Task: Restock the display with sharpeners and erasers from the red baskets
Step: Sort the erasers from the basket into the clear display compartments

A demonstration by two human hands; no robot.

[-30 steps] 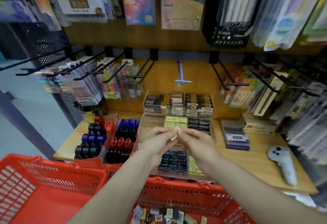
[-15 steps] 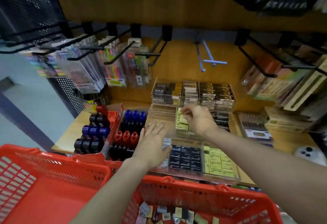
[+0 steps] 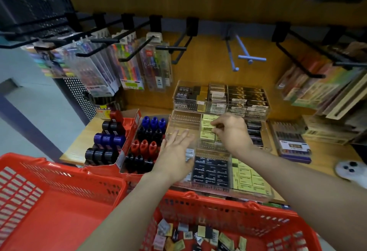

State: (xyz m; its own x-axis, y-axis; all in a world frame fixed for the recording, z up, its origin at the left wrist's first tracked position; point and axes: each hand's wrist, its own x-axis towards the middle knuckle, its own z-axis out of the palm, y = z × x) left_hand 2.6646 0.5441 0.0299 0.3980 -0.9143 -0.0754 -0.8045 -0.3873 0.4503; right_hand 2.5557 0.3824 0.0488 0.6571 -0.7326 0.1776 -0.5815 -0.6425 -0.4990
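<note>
Nearest, along the bottom edge of the frame, stand two red baskets side by side. The left basket (image 3: 59, 211) shows only its bare red floor; the right basket (image 3: 248, 211) holds loose wrapped erasers (image 3: 198, 235) scattered over its floor at lower centre.

Both forearms rise from the bottom edge over the right basket's far rim. The left hand (image 3: 174, 151) lies flat at centre frame, fingers straight and spread, grasping nothing – its palm is over the left end of the near clear tray (image 3: 258, 195), where black erasers (image 3: 210, 171) and pale yellow erasers (image 3: 248, 179) sit in rows. The right hand (image 3: 232, 131) is just beyond, fingers curled, pinching a pale yellow eraser (image 3: 208, 127) at the stack in the middle compartment of the second clear tray (image 3: 184, 119). That tray's left compartment shows only its ribbed floor; its right compartment holds dark packs, partly hidden by the wrist.

Left of centre, two red cardboard boxes hold sharpeners (image 3: 147, 141) in blue, red and black rows, touching the trays' left side.

Further back, a third clear tray (image 3: 220, 98) carries black, gold and white boxes. At right lie a pack of pens (image 3: 290, 141) and a white controller (image 3: 349, 171) on the wooden shelf (image 3: 327, 151).

Farthest, across the upper frame, black hooks (image 3: 139, 52) carry marker packs at upper left – paper packs lean at upper right
</note>
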